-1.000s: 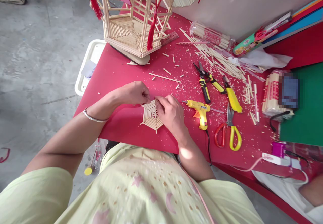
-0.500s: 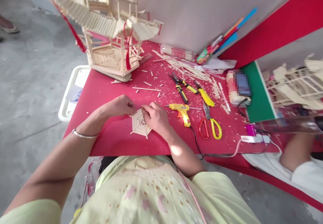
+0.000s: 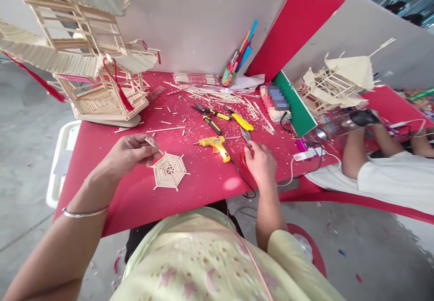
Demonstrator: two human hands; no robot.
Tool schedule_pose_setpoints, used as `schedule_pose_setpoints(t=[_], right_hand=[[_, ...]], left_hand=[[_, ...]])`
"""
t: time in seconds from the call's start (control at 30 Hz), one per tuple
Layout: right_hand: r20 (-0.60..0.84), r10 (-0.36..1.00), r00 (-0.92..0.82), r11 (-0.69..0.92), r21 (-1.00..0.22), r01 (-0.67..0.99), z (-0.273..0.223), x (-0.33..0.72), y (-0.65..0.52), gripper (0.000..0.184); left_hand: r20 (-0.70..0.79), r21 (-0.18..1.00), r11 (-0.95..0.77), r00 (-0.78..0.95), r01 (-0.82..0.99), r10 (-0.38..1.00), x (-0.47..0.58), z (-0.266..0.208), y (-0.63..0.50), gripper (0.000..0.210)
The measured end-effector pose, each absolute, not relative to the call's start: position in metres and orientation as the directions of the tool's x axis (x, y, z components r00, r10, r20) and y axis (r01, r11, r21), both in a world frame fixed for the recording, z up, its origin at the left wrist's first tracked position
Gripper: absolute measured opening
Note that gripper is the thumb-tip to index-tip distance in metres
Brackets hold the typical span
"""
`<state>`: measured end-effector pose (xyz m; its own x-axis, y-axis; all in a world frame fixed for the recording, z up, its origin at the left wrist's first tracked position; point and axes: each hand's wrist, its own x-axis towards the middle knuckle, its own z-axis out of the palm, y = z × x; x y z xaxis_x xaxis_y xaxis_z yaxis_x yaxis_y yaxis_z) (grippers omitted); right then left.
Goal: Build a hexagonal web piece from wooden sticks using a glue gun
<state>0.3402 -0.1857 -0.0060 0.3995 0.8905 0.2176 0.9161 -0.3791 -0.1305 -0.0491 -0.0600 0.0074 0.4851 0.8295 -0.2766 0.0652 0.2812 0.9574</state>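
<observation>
The left hand (image 3: 134, 154) is pinching a thin stick (image 3: 151, 143), fingers clamped on it, just beside the six-sided stick panel (image 3: 169, 171), which is lying flat on the red table (image 3: 135, 201). The right hand (image 3: 261, 163) is covering the handles of the scissors (image 3: 246, 136), and whether its fingers are closing on them cannot be told. Good handling is probably calling for a light pinch on the stick, a firm hold on both handles, and blades turned clear of the nearby glue gun (image 3: 217, 145).

You work at a red table (image 3: 135, 206) in a craft workshop, marked out by its glue gun (image 3: 217, 144), scissors (image 3: 247, 135), strewn sticks (image 3: 207, 95) and model pagoda (image 3: 81, 65).
</observation>
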Motion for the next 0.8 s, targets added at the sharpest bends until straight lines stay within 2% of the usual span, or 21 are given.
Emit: schedule_pose_setpoints(t=[0.1, 0.2, 0.3, 0.4, 0.57, 0.67, 0.73, 0.8], right_hand=[[0.049, 0.840, 0.541, -0.542, 0.008, 0.841, -0.015, 0.364, -0.199, 0.053], [-0.042, 0.835, 0.549, -0.546, 0.065, 0.836, -0.021, 0.370, -0.202, 0.057], [-0.086, 0.845, 0.528, -0.523, 0.072, 0.849, -0.021, 0.375, -0.199, 0.063], [-0.204, 0.806, 0.555, -0.559, 0.041, 0.828, -0.019, 0.385, -0.194, 0.071], [-0.292, 0.740, 0.606, -0.634, -0.005, 0.773, -0.015, 0.404, -0.210, 0.058], [-0.240, 0.750, 0.616, -0.652, -0.110, 0.750, -0.009, 0.398, -0.232, 0.061], [-0.128, 0.801, 0.585, -0.594, -0.297, 0.748, -0.004, 0.381, -0.242, 0.069], [0.031, 0.876, 0.481, -0.398, -0.517, 0.758, 0.001, 0.352, -0.243, 0.072]], left_hand=[[-0.241, 0.958, 0.283, 0.428, -0.036, 0.871, -0.035, 0.013, -0.067, 0.010], [-0.216, 0.939, 0.297, 0.381, -0.171, 0.899, -0.016, 0.016, -0.073, 0.013], [-0.242, 0.878, 0.355, 0.344, -0.319, 0.907, 0.004, 0.017, -0.081, 0.018], [-0.282, 0.808, 0.384, 0.279, -0.447, 0.918, 0.020, 0.016, -0.087, 0.020], [-0.372, 0.687, 0.455, 0.263, -0.567, 0.890, 0.028, 0.018, -0.094, 0.015], [-0.455, 0.568, 0.520, 0.283, -0.638, 0.844, 0.027, 0.023, -0.097, 0.008], [-0.494, 0.487, 0.560, 0.317, -0.670, 0.809, 0.029, 0.028, -0.099, 0.006], [-0.504, 0.425, 0.583, 0.353, -0.693, 0.788, 0.034, 0.031, -0.102, 0.007]])
